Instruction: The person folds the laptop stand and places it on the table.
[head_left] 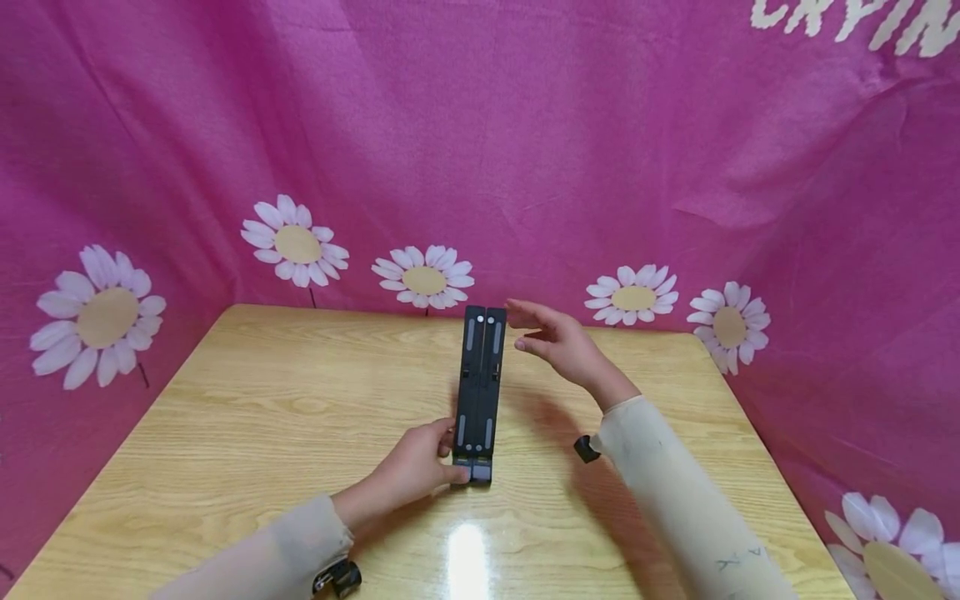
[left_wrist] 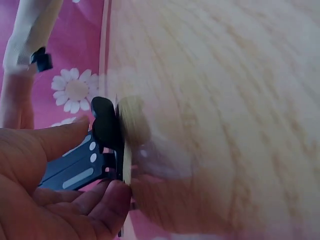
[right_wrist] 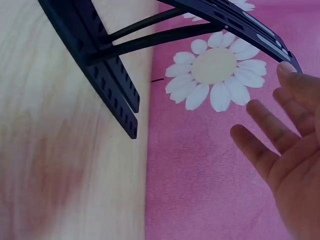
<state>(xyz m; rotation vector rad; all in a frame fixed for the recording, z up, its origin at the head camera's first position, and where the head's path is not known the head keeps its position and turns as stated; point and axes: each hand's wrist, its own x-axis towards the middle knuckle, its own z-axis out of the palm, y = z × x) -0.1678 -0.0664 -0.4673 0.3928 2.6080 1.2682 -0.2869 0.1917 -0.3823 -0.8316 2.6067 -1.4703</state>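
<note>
A black folding laptop stand (head_left: 478,387) stands narrow on the table, its two arms side by side and its top sloping up away from me. In the right wrist view, struts (right_wrist: 165,40) prop the upper arms above the slotted base (right_wrist: 107,80). My left hand (head_left: 416,462) grips the low near end, thumb by the front lip (left_wrist: 105,122) and fingers on the left side. Beside the raised far end is my right hand (head_left: 562,346), its fingers loosely extended and spread. Its thumb overlaps the stand's tip in the right wrist view; whether they touch, I cannot tell.
The light wooden table (head_left: 300,400) ends at a pink cloth (head_left: 525,150) with white daisies, which hangs behind it and at both sides. Small black devices (head_left: 587,449) are worn at both sleeves. A bright reflection lies near the front.
</note>
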